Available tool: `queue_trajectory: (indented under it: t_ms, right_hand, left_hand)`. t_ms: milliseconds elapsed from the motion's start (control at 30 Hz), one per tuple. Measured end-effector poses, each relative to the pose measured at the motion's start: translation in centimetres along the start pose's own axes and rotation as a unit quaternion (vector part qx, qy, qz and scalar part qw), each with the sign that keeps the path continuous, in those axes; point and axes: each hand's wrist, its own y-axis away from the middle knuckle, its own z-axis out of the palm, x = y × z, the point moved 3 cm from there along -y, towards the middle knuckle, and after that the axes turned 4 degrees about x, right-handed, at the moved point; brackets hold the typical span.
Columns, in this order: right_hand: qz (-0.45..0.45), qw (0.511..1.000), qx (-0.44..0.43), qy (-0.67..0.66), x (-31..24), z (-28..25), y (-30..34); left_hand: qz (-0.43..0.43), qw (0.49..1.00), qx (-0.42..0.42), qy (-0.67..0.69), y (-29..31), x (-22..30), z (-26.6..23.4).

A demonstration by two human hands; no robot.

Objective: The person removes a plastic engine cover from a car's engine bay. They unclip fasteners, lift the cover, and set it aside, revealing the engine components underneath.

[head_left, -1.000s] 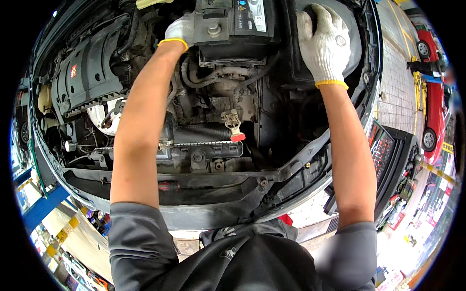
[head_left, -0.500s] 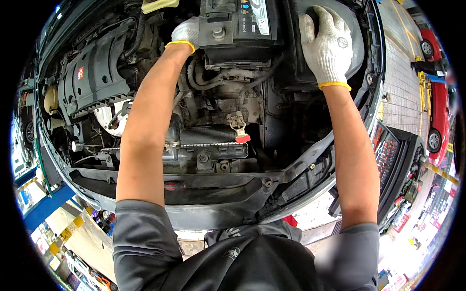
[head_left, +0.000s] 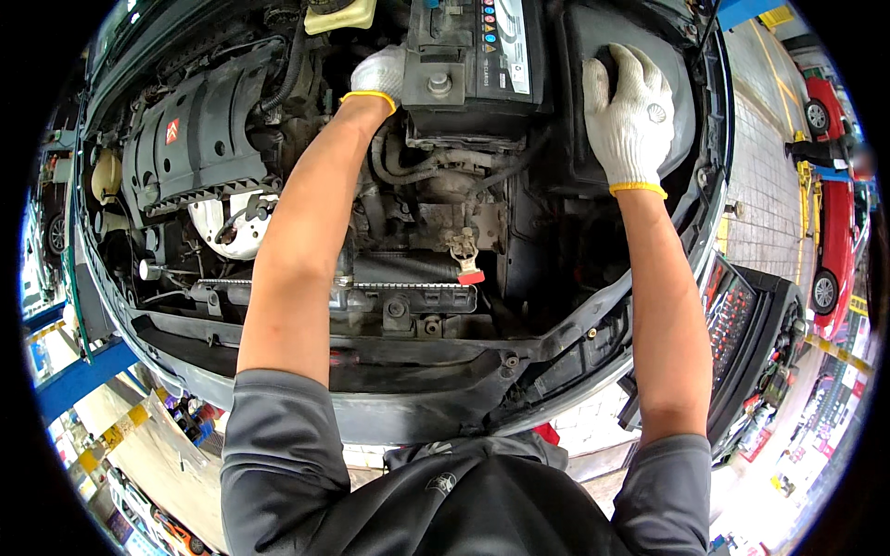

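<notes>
A black car battery [head_left: 468,122] stands in the engine bay, with a sticker along its top and a bolt on a bracket near its front left. My left hand [head_left: 378,74], in a white knit glove with a yellow cuff, reaches down against the battery's left side; its fingers are hidden there. On the smooth black plastic housing [head_left: 593,28] to the right of the battery lies my right hand [head_left: 632,120], gloved alike, thumb and fingers apart and holding nothing. In front of the battery, a metal cable clamp [head_left: 464,246] with a red end sits loose above the radiator.
A ribbed engine cover [head_left: 199,125] lies left, and a yellowish reservoir [head_left: 341,17] at the back. Hoses [head_left: 399,171] run below the battery. The front crossmember [head_left: 417,366] lies nearest me. Beyond the right fender stand a tool tray [head_left: 732,310] and red cars [head_left: 834,222].
The whole view has shifted, so the engine bay appears slightly lower and farther right. Both hands keep their places, left beside the battery and right on the housing.
</notes>
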Motion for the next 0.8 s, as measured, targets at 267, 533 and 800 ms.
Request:
queue_trajectory:
  t_ms: [267,533,800]
  right_hand:
    - [0.003,1.0,0.004,0.005,0.6,0.0,0.5]
    - [-0.009,1.0,0.01,0.0,0.3,0.2,0.2]
    - [0.012,1.0,-0.008,0.006,0.1,-0.3,0.0]
  left_hand:
    - [0.051,0.996,-0.069,-0.008,0.0,1.6,0.1]
    - [0.088,0.994,-0.069,0.0,1.2,2.0,-2.1]
    - [0.016,0.999,-0.042,0.009,0.3,3.0,-2.9]
